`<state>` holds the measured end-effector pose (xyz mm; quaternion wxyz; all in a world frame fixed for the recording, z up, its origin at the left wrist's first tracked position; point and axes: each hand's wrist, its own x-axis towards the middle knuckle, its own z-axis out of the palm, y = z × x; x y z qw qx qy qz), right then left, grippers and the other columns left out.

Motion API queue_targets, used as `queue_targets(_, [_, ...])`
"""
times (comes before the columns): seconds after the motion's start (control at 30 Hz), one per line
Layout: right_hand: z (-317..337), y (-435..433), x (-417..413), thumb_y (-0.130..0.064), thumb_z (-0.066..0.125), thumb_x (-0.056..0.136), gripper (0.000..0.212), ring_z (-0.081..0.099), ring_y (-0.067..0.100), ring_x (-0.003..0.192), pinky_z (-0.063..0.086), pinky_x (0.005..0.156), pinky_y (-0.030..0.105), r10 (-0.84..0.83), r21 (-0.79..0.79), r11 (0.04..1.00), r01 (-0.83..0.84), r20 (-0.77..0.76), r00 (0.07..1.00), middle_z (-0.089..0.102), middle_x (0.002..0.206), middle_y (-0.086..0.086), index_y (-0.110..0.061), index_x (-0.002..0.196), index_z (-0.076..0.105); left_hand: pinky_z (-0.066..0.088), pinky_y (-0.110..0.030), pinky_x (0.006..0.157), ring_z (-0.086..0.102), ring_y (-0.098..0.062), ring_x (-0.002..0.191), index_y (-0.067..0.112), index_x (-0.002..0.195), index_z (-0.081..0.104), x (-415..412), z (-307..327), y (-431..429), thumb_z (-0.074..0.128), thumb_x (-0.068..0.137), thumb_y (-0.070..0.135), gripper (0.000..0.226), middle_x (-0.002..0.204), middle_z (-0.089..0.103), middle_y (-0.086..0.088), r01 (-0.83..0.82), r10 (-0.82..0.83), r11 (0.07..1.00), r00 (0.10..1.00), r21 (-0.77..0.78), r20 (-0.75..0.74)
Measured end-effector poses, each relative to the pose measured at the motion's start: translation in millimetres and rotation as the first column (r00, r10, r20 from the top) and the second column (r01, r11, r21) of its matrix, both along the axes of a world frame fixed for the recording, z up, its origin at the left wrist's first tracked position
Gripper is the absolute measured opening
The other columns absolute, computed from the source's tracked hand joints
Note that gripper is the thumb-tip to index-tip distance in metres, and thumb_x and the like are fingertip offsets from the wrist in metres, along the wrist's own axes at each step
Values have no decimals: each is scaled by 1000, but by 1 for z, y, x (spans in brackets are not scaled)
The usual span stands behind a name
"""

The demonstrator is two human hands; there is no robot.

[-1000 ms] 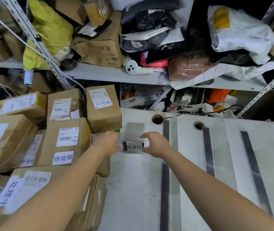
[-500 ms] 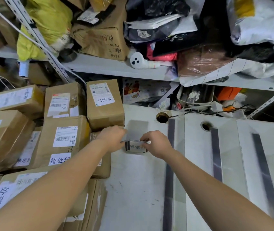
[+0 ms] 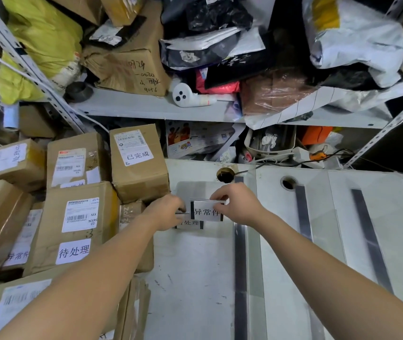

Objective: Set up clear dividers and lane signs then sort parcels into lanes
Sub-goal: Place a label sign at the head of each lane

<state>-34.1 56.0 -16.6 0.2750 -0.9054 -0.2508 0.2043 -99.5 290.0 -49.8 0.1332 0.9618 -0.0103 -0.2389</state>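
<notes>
My right hand point(image 3: 238, 204) pinches a clear lane sign point(image 3: 206, 211) with a white label in black characters, lifted a little above the white table point(image 3: 190, 278). Under it lies a second lane sign point(image 3: 190, 224), partly hidden, and my left hand point(image 3: 168, 212) holds its left end. Clear dividers point(image 3: 247, 241) with dark base strips stand on the table to the right, forming lanes. Brown cardboard parcels point(image 3: 80, 214) with white labels are stacked at the left, one point(image 3: 137, 160) right behind my left hand.
A grey metal shelf point(image 3: 146, 109) at the back is crammed with bags and boxes, with more clutter beneath it. Two round cable holes point(image 3: 225, 174) are in the table's far edge. Slanted shelf posts point(image 3: 36, 69) run at the left and right.
The stacked signs have come apart: my right hand has lifted the top sign up and slightly right, uncovering a second sign under it. The camera has moved closer.
</notes>
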Motion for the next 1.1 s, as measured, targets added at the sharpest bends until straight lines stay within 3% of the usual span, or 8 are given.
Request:
queue_targets(0.2, [0,-12,-1,-23,72,86,15,66,9,90,59,80,41,-1,45,999,0,27,1000,76,96,-11,-29,96,80,58,-38,75,66,-16,82,21,90,77,-1,-9,-2,78,86,32,12,91,71,6,-32,33,998,999,-55,28])
queue_targets(0.37, [8,-17,0,-24,72,88,17,66,14,98,57,86,40,-14,74,997,10,59,998,77,103,-9,-24,104,80,58,-39,69,67,-15,73,21,82,78,1,4,-1,78,87,31,11,82,72,5,-69,73,994,996,-86,50])
queue_targets(0.6, [35,-23,-2,-18,71,90,17,56,-4,76,51,80,26,-40,166,986,22,104,994,72,95,-13,-18,104,80,56,-46,77,65,-20,80,20,85,76,-4,34,10,78,88,28,8,86,69,2,-63,86,981,989,-186,117])
queue_targets(0.73, [52,-30,-3,-17,75,89,16,58,-2,78,41,72,9,-68,206,978,41,123,990,72,95,-11,-16,104,80,52,-29,81,62,-4,89,22,105,78,-15,63,7,77,89,25,16,95,69,13,-81,134,956,976,-282,174])
queue_targets(1.0, [96,-53,-18,-21,74,92,21,64,6,93,49,82,21,-124,246,966,79,176,976,75,107,-6,-16,112,78,52,-35,93,63,-12,102,17,116,75,-39,115,-8,71,95,24,23,109,71,5,-117,200,933,955,-341,220])
queue_targets(1.1, [112,-67,-29,-22,76,91,20,66,9,92,53,87,29,-185,311,944,113,213,959,73,99,-10,-15,109,79,50,-23,87,60,-9,101,18,122,72,-45,131,-16,66,97,23,25,111,69,6,-100,189,938,950,-332,248])
